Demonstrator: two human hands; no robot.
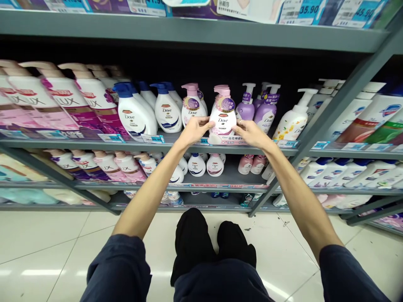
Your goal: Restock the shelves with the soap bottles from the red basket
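Note:
A white Dove pump bottle with a pink pump head (pixel 223 119) stands upright at the front of the middle shelf. My left hand (pixel 197 129) presses its fingers to the bottle's left side, and my right hand (pixel 251 132) grips the right side. Both thumbs lie along its lower front. Just left is another pink-topped Dove bottle (pixel 192 105), partly hidden by my left hand. Purple Dove bottles (pixel 265 115) stand to the right, behind my right hand. Whether the held bottle touches the shelf is hard to see.
White Dove bottles with blue pumps (pixel 168 111) and several Lux bottles (pixel 67 98) line the left. A flowered white pump bottle (pixel 292 121) is at right, beside a slanted grey shelf post (pixel 333 105). The upper shelf edge (pixel 189 33) overhangs. Lower shelves hold more bottles (pixel 215 165).

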